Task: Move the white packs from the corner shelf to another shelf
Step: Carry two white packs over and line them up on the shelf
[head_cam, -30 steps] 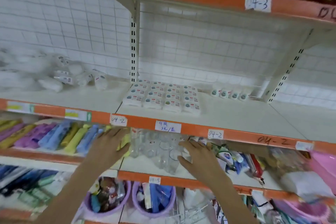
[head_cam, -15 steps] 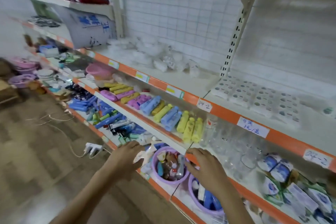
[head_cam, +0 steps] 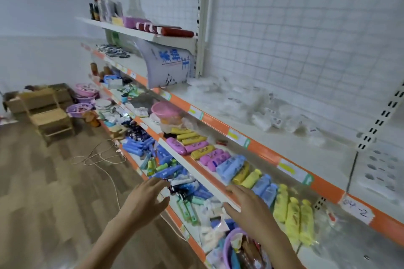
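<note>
Wood-patterned flooring point(head_cam: 43, 181) fills the near left, with a long run of orange-edged store shelves point(head_cam: 269, 156) stretching along the right wall toward the far corner. Nearest the camera, both bare hands are held out over the lower shelves, grasping nothing: the left hand point(head_cam: 146, 201) hovers with fingers spread and relaxed above a jumble of blue and green tubes point(head_cam: 166, 172), and the right hand point(head_cam: 251, 209) is likewise released, fingers straight, hanging at the front lip of the middle shelf. Just below the right forearm sits a purple basket point(head_cam: 228, 244) stuffed with small goods. On the middle shelf, right of the hand, lie rows of yellow point(head_cam: 293, 218), blue and pink soft cases. A thin cable point(head_cam: 98, 157) trails across the floor. One level up, on the shelf in front of the white wire-grid backing point(head_cam: 295, 28), the white packs point(head_cam: 262, 116) lie in a loose, blurred heap, well apart from both hands. Farther along that level stands a large pale bag with blue lettering point(head_cam: 168, 65). A pink bowl point(head_cam: 165, 109) sits below it. At the far left, a small wooden chair point(head_cam: 49, 113) stands before cardboard boxes, and a high shelf carries dark bottles point(head_cam: 105, 11)
</note>
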Demonstrator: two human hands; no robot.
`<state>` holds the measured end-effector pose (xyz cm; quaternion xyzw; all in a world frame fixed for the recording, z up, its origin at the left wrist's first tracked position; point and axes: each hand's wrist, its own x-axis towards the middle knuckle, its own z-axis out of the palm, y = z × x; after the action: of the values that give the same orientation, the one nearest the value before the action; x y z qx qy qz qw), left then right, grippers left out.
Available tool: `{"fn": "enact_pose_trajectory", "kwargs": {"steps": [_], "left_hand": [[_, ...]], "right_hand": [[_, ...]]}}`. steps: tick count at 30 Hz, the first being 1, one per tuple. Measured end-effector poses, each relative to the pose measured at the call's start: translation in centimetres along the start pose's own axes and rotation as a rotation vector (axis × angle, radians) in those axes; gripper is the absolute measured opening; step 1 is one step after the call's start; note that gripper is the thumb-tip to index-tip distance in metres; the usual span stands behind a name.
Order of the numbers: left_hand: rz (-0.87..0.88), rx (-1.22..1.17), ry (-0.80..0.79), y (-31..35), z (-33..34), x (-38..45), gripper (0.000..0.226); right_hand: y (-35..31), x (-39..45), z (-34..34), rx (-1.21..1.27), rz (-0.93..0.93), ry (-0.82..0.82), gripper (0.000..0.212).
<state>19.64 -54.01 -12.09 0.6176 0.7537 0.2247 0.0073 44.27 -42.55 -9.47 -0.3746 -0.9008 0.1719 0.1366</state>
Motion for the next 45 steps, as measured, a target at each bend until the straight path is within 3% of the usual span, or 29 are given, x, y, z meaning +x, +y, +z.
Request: {"fn": "enact_pose_trajectory", "kwargs": {"steps": [11, 22, 28, 33, 36, 39, 42, 45], "left_hand": [[0.085, -0.146, 0.008, -8.8, -2.3, 14.9, 0.035], [0.373, -0.206, 0.072, -8.3, -3.1, 36.8, 0.040], [0.413, -0.214, -0.049, -7.0, -2.1, 49.7, 0.044], [0.279, -0.419, -0.221, -5.3, 1.7, 58.2, 0.037], [0.099, -0.708, -0.405, -3.2, 3.9, 62.3, 0.029], [-0.083, -0.994, -0.566, -0.5, 5.7, 65.6, 0.036], [-0.186, -0.995, -0.665, 1.6, 7.4, 67.8, 0.062], [-0.214, -0.952, -0.744, 2.5, 8.3, 68.9, 0.064]], "right_hand": [[-0.3, 14.5, -2.7, -0.007, 0.079, 0.204, 0.038], [7.2, 28.9, -11.2, -0.078, 0.153, 0.490, 0.032], [13.4, 37.6, -13.3, 0.002, 0.341, 0.450, 0.037], [16.5, 42.2, -13.4, -0.047, 0.514, 0.358, 0.052], [17.1, 44.2, -13.5, -0.095, 0.627, 0.358, 0.065], [17.3, 45.5, -13.4, -0.165, 0.719, 0.335, 0.074], [17.4, 46.3, -13.1, -0.176, 0.809, 0.327, 0.076], [17.4, 46.7, -12.7, -0.221, 0.879, 0.334, 0.071]]}}
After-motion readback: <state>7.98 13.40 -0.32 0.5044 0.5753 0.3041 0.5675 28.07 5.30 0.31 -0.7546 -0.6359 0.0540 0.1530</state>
